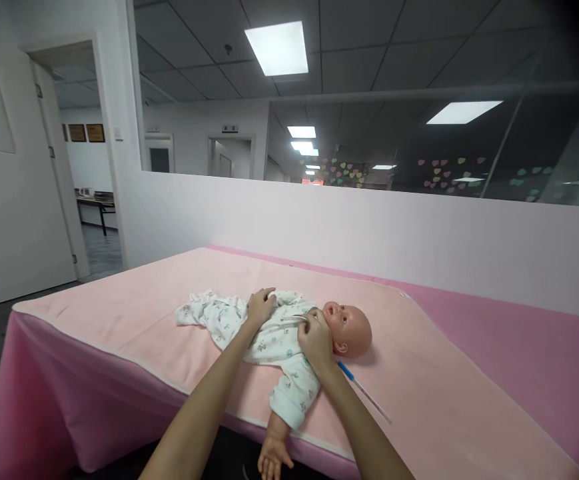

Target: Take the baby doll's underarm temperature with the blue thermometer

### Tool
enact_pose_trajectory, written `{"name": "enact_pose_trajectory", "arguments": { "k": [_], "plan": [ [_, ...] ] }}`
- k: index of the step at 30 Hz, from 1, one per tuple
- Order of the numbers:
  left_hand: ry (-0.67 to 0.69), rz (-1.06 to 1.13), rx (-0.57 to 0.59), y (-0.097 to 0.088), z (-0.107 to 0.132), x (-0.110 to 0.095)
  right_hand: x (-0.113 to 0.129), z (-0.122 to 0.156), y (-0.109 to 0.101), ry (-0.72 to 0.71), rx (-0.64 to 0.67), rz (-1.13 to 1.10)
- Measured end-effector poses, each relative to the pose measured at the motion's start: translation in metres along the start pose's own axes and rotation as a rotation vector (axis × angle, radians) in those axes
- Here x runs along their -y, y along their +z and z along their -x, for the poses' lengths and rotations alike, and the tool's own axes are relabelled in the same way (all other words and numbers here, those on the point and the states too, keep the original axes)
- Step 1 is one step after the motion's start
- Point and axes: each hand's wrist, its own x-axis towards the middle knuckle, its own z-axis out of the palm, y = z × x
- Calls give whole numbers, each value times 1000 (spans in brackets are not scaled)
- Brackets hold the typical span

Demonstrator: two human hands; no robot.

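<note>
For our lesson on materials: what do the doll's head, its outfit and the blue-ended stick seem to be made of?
Doll's head: probably vinyl or similar plastic, smooth with a slight sheen. Outfit: soft, matte printed fabric, perhaps cotton; it creases and folds. Stick: likely plastic at its evenly coloured blue end; the thin, pale shaft could be plastic, glass or metal.

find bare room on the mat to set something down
The mat is bare right of the doll's head and the stick, and left of its legs. Crowded: its torso, with the left grip and right grip there.
</note>
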Motion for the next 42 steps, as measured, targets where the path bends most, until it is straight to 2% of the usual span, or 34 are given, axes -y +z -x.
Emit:
{"name": "enact_pose_trajectory", "arguments": {
  "k": [3, 6, 10, 13, 16, 18, 21, 22, 24, 26, 31, 37, 42],
  "plan": [
    [13, -126, 85, 0, -3, -3, 0, 2, 2, 31, -35, -80],
    [6, -160, 141, 1, -10, -4, -1, 3, 5, 37, -64, -130],
    [-9, -195, 172, 6, -18, -2, -2, 3, 7, 60, -28, -108],
    [1, -210, 140, 4, -17, -5, -2, 2, 7, 55, 1, -102],
    [45, -114, 19, -3, -8, -18, -1, 1, 7, 56, -24, -109],
    [105, 15, -69, -6, 5, -34, -1, 2, 8, 58, -36, -113],
    [300, 62, -99, -3, 31, -60, -2, 2, 9, 50, -34, -121],
    [373, 14, -96, 0, 40, -68, -3, 3, 9, 45, -30, -124],
    [522, -94, -16, 8, 55, -78, -5, 3, 10, 46, -24, -124],
    [573, -149, 37, 16, 64, -80, -7, 4, 10, 58, -16, -122],
    [451, -120, 37, 22, 67, -65, -3, 6, 10, 91, -13, -101],
    [435, -116, 20, 22, 71, -59, 0, 7, 7, 193, -16, -86],
    [424, -152, -20, 23, 77, -60, 0, 3, 6, 216, -55, -88]
  ]
}}
